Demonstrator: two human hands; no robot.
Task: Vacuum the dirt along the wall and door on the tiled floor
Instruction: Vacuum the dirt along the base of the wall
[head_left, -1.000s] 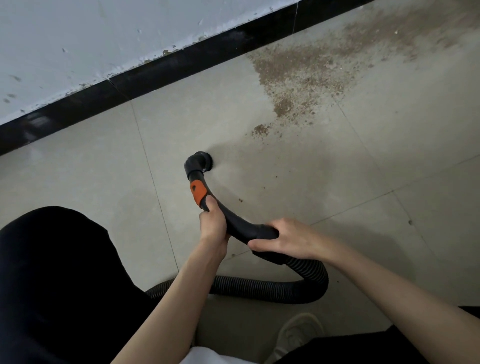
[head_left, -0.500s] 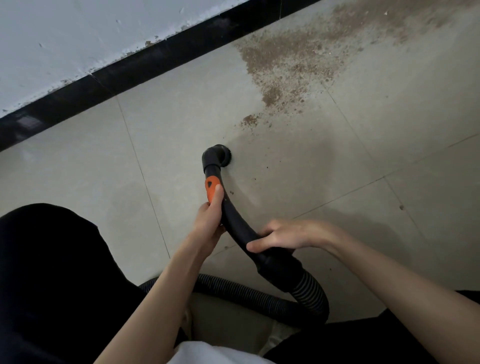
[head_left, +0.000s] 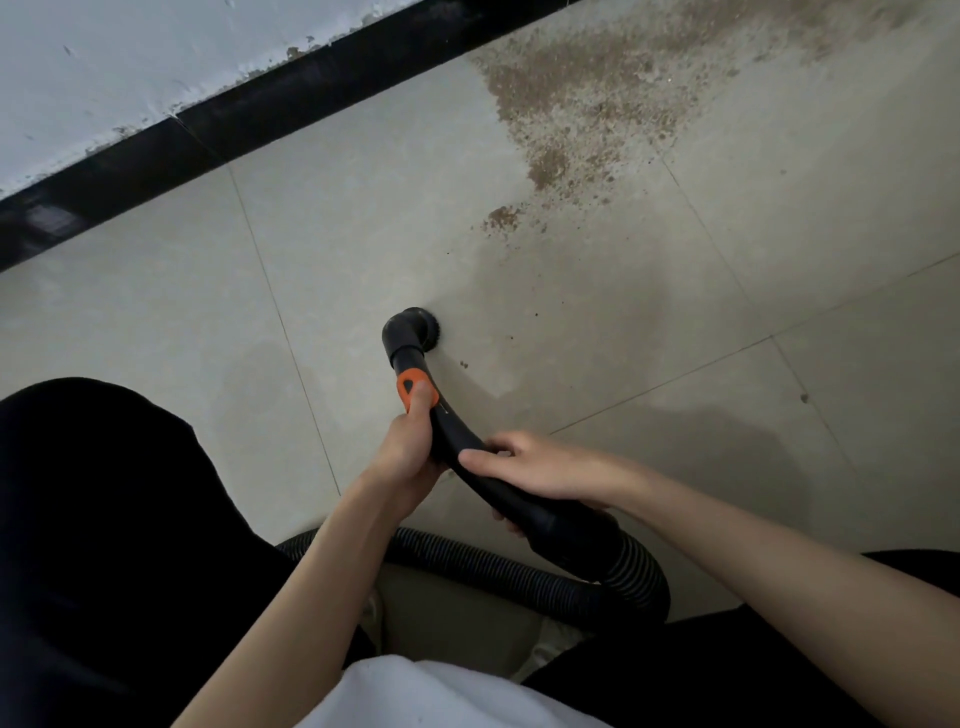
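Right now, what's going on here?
A person is vacuuming a tiled floor. The left hand grips the curved black wand by its orange collar; the right hand holds it further back, near the ribbed hose. The brush nozzle sits on clean-looking tile, short of the brown dirt patch by the black baseboard.

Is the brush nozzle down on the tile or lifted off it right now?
Down, as far as shows: the brush nozzle sits bristles against the tiled floor, no gap visible, short of the dirt patch.
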